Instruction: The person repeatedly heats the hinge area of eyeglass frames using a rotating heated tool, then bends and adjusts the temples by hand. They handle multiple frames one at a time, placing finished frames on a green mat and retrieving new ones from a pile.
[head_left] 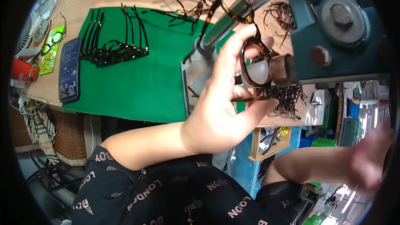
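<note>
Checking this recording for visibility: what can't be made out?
All in the head view:
Right hand: blurred near the right rim; any grip unclear.
Tortoiseshell glasses frame: partly covered by the left hand.
Dark slender pieces: partly hidden behind that hand and frame.
Phone: screen details too small.
Red object: cut off by the left rim.

Tortoiseshell eyeglass frame [253,41], glossy, rounded rims, turned on end, in left hand [218,110], lower rim at white pad [255,73]

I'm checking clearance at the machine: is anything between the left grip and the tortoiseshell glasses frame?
Nothing visible: the left grip holds the tortoiseshell glasses frame directly. A whitish round piece shows within the frame's lower opening; whether they touch is unclear.
</note>
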The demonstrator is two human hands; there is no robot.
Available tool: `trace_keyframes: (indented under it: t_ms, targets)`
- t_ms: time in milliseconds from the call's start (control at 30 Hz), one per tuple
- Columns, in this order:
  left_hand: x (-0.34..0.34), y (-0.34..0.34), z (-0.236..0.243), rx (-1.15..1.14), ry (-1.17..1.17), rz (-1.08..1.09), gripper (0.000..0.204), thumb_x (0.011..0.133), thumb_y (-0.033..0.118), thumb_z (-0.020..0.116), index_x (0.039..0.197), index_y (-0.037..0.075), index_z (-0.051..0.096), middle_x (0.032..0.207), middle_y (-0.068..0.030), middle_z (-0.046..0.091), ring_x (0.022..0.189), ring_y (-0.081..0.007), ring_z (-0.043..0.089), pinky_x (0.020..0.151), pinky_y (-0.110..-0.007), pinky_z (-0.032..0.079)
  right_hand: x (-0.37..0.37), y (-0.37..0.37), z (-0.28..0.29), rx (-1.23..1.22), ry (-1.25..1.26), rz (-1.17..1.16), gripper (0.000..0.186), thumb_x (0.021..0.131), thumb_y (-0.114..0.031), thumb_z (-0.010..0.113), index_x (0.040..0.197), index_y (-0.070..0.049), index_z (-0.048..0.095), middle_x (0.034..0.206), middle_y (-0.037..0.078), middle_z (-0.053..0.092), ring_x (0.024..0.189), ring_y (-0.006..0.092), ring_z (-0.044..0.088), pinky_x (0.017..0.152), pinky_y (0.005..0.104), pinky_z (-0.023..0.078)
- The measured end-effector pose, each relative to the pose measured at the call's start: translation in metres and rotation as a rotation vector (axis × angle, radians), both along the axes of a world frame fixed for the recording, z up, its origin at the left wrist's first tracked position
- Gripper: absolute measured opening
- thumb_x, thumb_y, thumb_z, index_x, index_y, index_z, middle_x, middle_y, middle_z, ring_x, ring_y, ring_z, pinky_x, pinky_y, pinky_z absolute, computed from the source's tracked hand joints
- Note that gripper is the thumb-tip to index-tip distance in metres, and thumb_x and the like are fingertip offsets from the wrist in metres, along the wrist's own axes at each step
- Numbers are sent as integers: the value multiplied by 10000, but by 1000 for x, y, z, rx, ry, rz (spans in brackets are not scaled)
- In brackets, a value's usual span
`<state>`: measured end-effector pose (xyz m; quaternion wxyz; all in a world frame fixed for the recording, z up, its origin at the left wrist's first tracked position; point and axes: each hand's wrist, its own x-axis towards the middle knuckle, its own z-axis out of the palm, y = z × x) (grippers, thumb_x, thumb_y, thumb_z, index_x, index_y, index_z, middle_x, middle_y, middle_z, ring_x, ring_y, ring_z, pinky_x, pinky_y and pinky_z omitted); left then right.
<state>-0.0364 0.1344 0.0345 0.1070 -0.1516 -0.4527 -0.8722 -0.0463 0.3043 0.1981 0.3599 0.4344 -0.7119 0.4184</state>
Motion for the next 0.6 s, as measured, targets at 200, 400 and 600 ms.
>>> trace_keyframes:
  t_ms: [200,400,600]
  targets:
    - [24,-47,-9,65,-82,118,776,720,78,544,1400,42,173,1196,-188,487,760,-140,532,646,-199,423,-1,47,-222,392,-887,-206,117,759,2,660,862,-26,613,857,58,602,763,125,581,661,243,477]
    - [40,-63,-16,81,-220,80,693,761,47,485,1386,15,188,1083,-184,505,595,-150,545,544,-197,430,26,36,-265,354,-988,-283,91,768,-10,652,836,-6,591,803,84,582,720,175,576,637,263,471]
    - [47,-62,-29,171,-137,-32,631,751,-118,476,1321,31,252,905,-148,517,686,-241,634,486,-232,461,21,24,-258,518,-852,-295,89,753,-14,634,810,-14,565,765,110,554,713,256,535,655,331,437]
